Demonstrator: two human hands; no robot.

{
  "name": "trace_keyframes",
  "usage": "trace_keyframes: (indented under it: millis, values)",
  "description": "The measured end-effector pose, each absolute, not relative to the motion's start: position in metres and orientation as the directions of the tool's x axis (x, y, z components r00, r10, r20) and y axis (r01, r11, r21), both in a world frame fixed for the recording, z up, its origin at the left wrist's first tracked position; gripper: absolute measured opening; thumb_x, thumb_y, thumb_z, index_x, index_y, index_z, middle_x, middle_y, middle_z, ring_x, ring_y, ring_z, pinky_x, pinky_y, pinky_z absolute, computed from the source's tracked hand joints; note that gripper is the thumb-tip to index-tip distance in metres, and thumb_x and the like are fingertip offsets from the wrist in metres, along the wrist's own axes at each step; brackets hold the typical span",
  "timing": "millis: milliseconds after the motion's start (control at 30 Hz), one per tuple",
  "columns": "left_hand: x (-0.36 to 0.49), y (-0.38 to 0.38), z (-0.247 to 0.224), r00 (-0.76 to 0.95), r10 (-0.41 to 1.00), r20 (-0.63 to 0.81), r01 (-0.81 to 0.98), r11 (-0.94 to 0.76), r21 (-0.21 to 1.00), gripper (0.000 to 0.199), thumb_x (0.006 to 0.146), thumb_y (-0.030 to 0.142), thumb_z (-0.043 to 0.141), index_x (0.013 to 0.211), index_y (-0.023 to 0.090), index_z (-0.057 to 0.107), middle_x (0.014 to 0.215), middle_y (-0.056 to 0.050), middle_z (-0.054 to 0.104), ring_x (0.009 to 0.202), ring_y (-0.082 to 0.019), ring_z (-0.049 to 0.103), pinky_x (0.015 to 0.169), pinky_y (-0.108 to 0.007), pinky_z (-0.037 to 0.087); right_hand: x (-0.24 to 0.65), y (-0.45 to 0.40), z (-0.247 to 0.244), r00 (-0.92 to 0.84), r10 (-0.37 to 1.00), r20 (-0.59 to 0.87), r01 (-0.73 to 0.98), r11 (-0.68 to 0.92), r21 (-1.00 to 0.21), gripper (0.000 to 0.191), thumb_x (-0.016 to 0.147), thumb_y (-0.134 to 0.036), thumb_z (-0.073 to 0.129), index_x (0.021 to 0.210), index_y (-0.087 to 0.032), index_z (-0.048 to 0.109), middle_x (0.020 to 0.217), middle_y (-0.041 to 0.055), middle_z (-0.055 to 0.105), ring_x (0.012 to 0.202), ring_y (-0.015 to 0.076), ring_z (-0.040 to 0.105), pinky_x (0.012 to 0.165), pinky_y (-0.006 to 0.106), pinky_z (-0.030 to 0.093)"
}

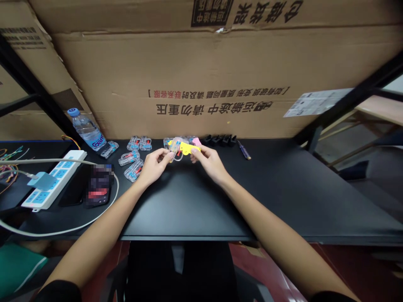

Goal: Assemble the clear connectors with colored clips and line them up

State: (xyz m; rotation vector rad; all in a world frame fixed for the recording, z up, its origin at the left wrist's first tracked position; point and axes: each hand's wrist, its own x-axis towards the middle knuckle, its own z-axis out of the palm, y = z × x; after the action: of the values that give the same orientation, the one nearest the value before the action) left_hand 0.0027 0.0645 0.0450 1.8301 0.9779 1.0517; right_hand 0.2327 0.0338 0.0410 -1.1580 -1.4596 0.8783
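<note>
Left hand pinched a clear, compact plastic part; right hand gripped a yellow, elongated plastic piece, both left of a slim, purple-handled screwdriver.

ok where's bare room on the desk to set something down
Bare desk: between left forearm and right forearm to the front edge; also right of the screwdriver. Crowded: the left end, with power strip, phone, bottle, and the back middle, with clear parts, black parts.
</note>
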Motion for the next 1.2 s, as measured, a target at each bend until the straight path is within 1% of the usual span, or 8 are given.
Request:
trace_keyframes:
  millis: [133,333,500,667,867,967,1033,1200]
  values:
    - [0.0055,0.0633,0.0412,0.430,0.872,0.233,0.266,-0.369,0.891,0.039,0.095,0.055,0.067,0.084,0.019,0.072,0.078,-0.003,0.073,0.070,-0.018,0.061,0.068,-0.030,0.045,0.2224,0.0324,0.0369,-0.159,0.963,0.219,0.227,0.251,-0.941,0.052,0.092,-0.071,0.071,0.093,-0.019,0.077,0.086,0.0066,0.074,0.078,0.0216,0.065,0.076,0.036,0.055]
    - [-0.0018,0.0694,0.0468,0.311,0.891,0.332,0.209,-0.405,0.890,0.040,0.099,0.055,0.062,0.085,0.019,0.072,0.084,-0.002,0.073,0.078,-0.018,0.062,0.073,-0.029,0.045,0.2318,0.0354,0.0387,0.015,0.960,0.280,0.234,0.269,-0.934,0.054,0.092,-0.074,0.070,0.086,-0.020,0.075,0.081,0.0057,0.072,0.077,0.0216,0.064,0.078,0.036,0.055]
    - [0.0002,0.0664,0.0456,0.438,0.861,0.260,0.292,-0.409,0.864,0.038,0.098,0.053,0.062,0.085,0.019,0.071,0.081,-0.001,0.072,0.072,-0.018,0.059,0.070,-0.030,0.043,0.2250,0.0332,0.0354,-0.180,0.966,0.184,0.257,0.226,-0.940,0.054,0.090,-0.072,0.071,0.091,-0.018,0.077,0.084,0.0058,0.074,0.078,0.0216,0.064,0.075,0.036,0.055]
    - [-0.0015,0.0690,0.0484,0.312,0.882,0.353,0.243,-0.433,0.868,0.040,0.101,0.055,0.058,0.086,0.020,0.070,0.086,-0.002,0.073,0.083,-0.020,0.063,0.079,-0.030,0.047,0.2310,0.0341,0.0413,0.024,0.963,0.270,0.260,0.255,-0.931,0.052,0.093,-0.071,0.069,0.084,-0.020,0.074,0.078,0.0044,0.070,0.071,0.0194,0.060,0.070,0.034,0.051]
    - [0.0045,0.0643,0.0438,0.433,0.867,0.244,0.266,-0.382,0.885,0.042,0.096,0.060,0.062,0.082,0.020,0.068,0.081,-0.003,0.072,0.078,-0.021,0.062,0.076,-0.031,0.047,0.2262,0.0325,0.0389,-0.116,0.972,0.204,0.266,0.228,-0.936,0.052,0.090,-0.071,0.071,0.084,-0.019,0.075,0.078,0.0043,0.071,0.071,0.0193,0.061,0.069,0.034,0.051]
    - [-0.0010,0.0699,0.0480,0.332,0.882,0.333,0.227,-0.418,0.880,0.039,0.099,0.057,0.060,0.088,0.021,0.069,0.088,-0.004,0.074,0.086,-0.021,0.065,0.085,-0.032,0.049,0.2307,0.0342,0.0413,-0.026,0.970,0.241,0.262,0.239,-0.935,0.052,0.091,-0.070,0.070,0.082,-0.019,0.075,0.077,0.0049,0.071,0.071,0.0196,0.061,0.068,0.033,0.050]
    - [-0.0042,0.0720,0.0496,0.285,0.890,0.357,0.233,-0.425,0.874,0.039,0.099,0.056,0.059,0.085,0.021,0.067,0.087,-0.003,0.072,0.086,-0.021,0.064,0.085,-0.031,0.049,0.2320,0.0347,0.0418,0.013,0.966,0.259,0.265,0.247,-0.932,0.052,0.092,-0.069,0.069,0.080,-0.019,0.074,0.076,0.0049,0.071,0.070,0.0192,0.060,0.068,0.033,0.049]
    - [0.0018,0.0636,0.0465,0.442,0.860,0.255,0.299,-0.409,0.862,0.039,0.100,0.053,0.060,0.080,0.020,0.063,0.078,-0.001,0.067,0.075,-0.019,0.059,0.074,-0.030,0.046,0.2243,0.0322,0.0374,-0.157,0.970,0.186,0.282,0.225,-0.933,0.053,0.092,-0.070,0.069,0.084,-0.018,0.076,0.080,0.0056,0.074,0.072,0.0193,0.062,0.069,0.033,0.051]
